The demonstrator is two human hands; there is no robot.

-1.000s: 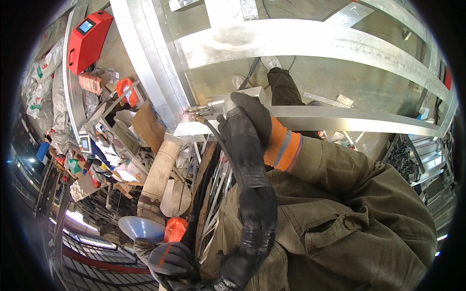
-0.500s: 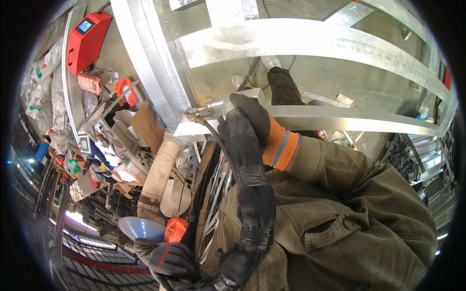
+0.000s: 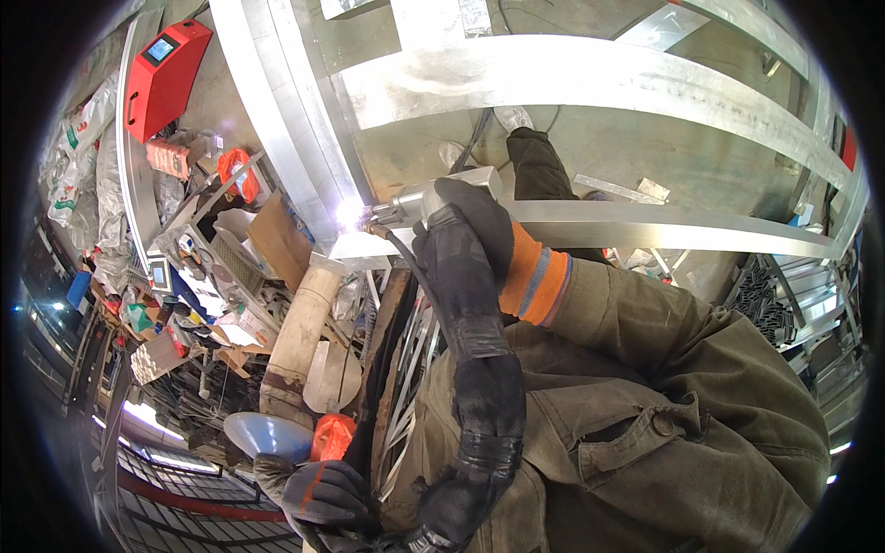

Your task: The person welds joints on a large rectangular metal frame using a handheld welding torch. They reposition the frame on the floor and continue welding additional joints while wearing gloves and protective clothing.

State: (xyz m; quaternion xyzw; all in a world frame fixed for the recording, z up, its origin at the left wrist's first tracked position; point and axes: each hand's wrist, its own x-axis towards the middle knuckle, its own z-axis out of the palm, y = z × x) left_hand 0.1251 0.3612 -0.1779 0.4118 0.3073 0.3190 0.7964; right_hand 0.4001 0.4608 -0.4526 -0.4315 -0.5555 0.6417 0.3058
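My right hand (image 3: 481, 226), in a dark glove with an orange cuff, is closed round a silver welding torch (image 3: 424, 200). The torch's nozzle points left at the joint between an upright metal profile (image 3: 286, 120) and a horizontal metal bar (image 3: 664, 227). A bright white-violet glare burns at that joint and hides the seam. From the torch a thick black-sheathed cable (image 3: 487, 392) runs down past my body. At the lower left my gloved left hand (image 3: 327, 498) has its fingers curled against this cable, gripping it; its fingertips are partly hidden.
A broad curved metal beam (image 3: 553, 78) crosses beyond the torch. At the far left stands a red machine with a screen (image 3: 168, 78). A cluttered bench, a cardboard tube (image 3: 300, 341) and a blue cone-shaped thing (image 3: 267, 435) lie left of me. Cables trail on the floor.
A bright welding glare has appeared at the torch tip, lighting the nearby metal. My hands and the torch hold almost the same place.
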